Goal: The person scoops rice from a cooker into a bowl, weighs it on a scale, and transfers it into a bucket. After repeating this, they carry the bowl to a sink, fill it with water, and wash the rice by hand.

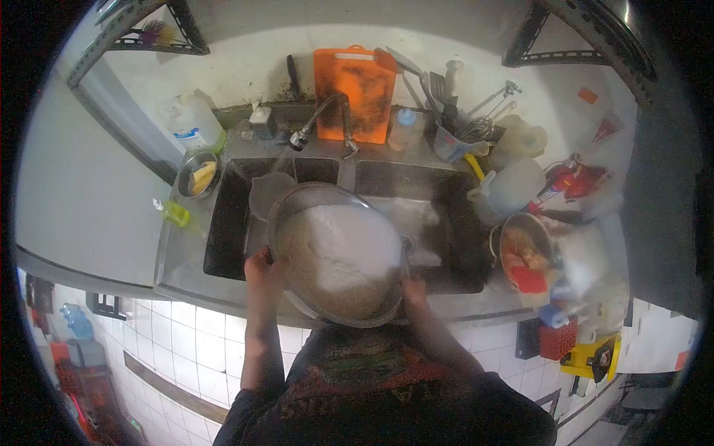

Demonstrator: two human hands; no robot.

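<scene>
A large round metal bowl (375, 315) is held over the front of the double sink (454, 279), looking tilted. Inside lie pale grains that look like rice (305, 267), partly under cloudy white liquid (357, 234). My left hand (264, 271) is closed on the bowl's left rim, and my right hand (413, 288) grips its right side; the fingers are partly hidden. Behind the bowl's left edge is a translucent plastic container (270, 195), beneath the faucet head (298, 140). Whitish patches show on the right basin's floor.
An orange cutting board (355, 97) leans on the wall behind the faucet. At left stand a small metal bowl (184, 178) with yellow pieces and a green bottle (175, 213). On the right are a utensil holder (450, 145), a white jug (506, 192) and a filled pot (512, 223).
</scene>
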